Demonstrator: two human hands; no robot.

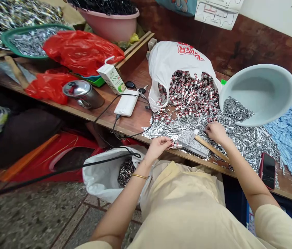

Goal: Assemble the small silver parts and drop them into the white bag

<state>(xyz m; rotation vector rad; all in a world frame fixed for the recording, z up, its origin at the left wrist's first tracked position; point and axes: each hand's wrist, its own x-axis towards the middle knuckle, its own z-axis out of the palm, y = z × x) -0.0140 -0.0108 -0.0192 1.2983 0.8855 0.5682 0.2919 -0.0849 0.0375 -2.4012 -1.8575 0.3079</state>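
Note:
My left hand (159,145) pinches a small red-and-silver metal part (176,146) over a grey stone slab (191,141) at the table's front edge. My right hand (215,132) rests curled on a heap of silver metal pieces (246,138), fingers closed on small parts I cannot make out. A wooden-handled hammer (208,145) lies on the slab between my hands. A white plastic bag (173,62) behind them spills several red-and-silver parts (192,95).
A tilted pale blue basin (262,91) holds silver pieces. Blue plastic bits (291,135) and a red phone (267,170) lie right. A power bank (126,102), juice carton (112,79), steel mug (82,93) and red bags (82,50) sit left. A floor bag (109,173) holds parts.

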